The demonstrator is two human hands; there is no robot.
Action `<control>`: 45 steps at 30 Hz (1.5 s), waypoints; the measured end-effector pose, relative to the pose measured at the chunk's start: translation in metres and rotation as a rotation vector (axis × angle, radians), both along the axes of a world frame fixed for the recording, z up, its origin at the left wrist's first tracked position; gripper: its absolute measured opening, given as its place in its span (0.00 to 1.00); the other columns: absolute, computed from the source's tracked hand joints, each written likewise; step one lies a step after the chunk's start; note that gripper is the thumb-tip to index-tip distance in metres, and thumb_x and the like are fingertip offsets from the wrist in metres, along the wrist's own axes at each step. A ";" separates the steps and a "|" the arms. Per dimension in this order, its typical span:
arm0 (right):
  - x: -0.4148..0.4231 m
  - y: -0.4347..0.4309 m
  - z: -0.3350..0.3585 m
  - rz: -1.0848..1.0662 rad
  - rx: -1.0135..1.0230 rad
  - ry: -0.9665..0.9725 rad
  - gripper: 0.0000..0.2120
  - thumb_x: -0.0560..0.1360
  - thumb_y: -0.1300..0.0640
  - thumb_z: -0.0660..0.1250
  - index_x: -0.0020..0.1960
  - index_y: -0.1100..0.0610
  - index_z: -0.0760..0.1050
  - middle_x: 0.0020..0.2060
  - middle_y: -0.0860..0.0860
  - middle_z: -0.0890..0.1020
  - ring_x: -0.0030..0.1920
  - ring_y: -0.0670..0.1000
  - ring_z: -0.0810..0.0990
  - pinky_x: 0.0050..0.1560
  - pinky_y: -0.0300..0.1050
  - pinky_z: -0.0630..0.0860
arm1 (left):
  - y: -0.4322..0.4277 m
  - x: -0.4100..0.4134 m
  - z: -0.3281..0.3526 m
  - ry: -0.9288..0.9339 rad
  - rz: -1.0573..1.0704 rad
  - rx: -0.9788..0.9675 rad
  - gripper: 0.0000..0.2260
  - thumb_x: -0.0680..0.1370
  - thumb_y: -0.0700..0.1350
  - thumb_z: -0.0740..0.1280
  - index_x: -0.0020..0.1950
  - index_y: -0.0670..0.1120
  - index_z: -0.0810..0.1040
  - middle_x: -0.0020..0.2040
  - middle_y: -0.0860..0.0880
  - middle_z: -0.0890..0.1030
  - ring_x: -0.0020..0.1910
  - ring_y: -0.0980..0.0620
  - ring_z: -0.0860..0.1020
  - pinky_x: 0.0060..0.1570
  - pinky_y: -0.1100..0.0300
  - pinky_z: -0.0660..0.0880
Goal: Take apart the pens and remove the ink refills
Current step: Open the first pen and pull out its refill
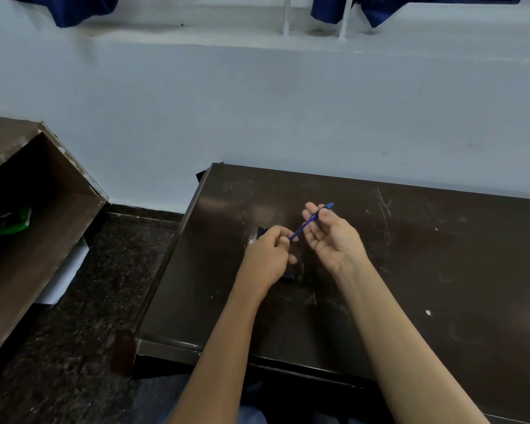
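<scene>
Two hands share one blue pen [303, 228] above the table [441, 270]; left hand [270, 255] pinches its near end, right hand [331, 237] its far part; probably to pull it apart.

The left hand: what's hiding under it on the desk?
Two small dark pieces peek out on the desk from under the left hand, one past its fingers, one by its heel. The hand covers the rest, so what they are is unclear.

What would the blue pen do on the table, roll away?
Probably rolls a little: the blue pen looks thin and round, the table flat. Likely stiff, since it spans straight from left hand to right hand. Probably light; a pinch holds it.
</scene>
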State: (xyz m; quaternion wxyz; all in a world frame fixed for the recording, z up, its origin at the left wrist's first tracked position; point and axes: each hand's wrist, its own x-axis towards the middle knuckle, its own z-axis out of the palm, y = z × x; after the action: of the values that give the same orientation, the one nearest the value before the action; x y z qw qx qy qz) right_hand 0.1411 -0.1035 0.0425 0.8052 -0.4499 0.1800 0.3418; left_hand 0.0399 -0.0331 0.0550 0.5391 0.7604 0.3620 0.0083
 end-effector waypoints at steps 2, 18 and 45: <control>0.002 -0.002 -0.004 -0.067 -0.023 -0.001 0.07 0.79 0.65 0.59 0.53 0.60 0.75 0.46 0.53 0.82 0.49 0.51 0.81 0.56 0.47 0.76 | 0.003 -0.003 0.000 0.048 0.006 0.072 0.10 0.82 0.43 0.55 0.55 0.49 0.76 0.46 0.48 0.81 0.36 0.61 0.73 0.34 0.66 0.65; -0.022 0.003 -0.075 0.855 -1.093 -1.055 0.05 0.73 0.58 0.70 0.47 0.50 0.81 0.46 0.50 0.84 0.49 0.51 0.81 0.53 0.52 0.79 | 0.015 -0.009 -0.001 0.085 0.074 0.181 0.11 0.82 0.42 0.53 0.55 0.47 0.75 0.52 0.45 0.81 0.41 0.56 0.74 0.34 0.66 0.65; -0.023 0.002 -0.014 0.372 -0.082 -0.084 0.08 0.76 0.60 0.66 0.54 0.56 0.80 0.44 0.50 0.85 0.43 0.46 0.83 0.52 0.43 0.77 | 0.013 -0.009 0.005 0.151 -0.002 0.114 0.10 0.81 0.43 0.56 0.59 0.49 0.72 0.53 0.45 0.80 0.47 0.51 0.77 0.38 0.62 0.67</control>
State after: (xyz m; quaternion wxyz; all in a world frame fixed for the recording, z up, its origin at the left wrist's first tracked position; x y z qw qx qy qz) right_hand 0.1184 -0.1015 0.0289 0.7160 -0.5217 0.0739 0.4579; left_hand 0.0310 -0.0204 0.0604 0.4661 0.7888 0.3996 -0.0288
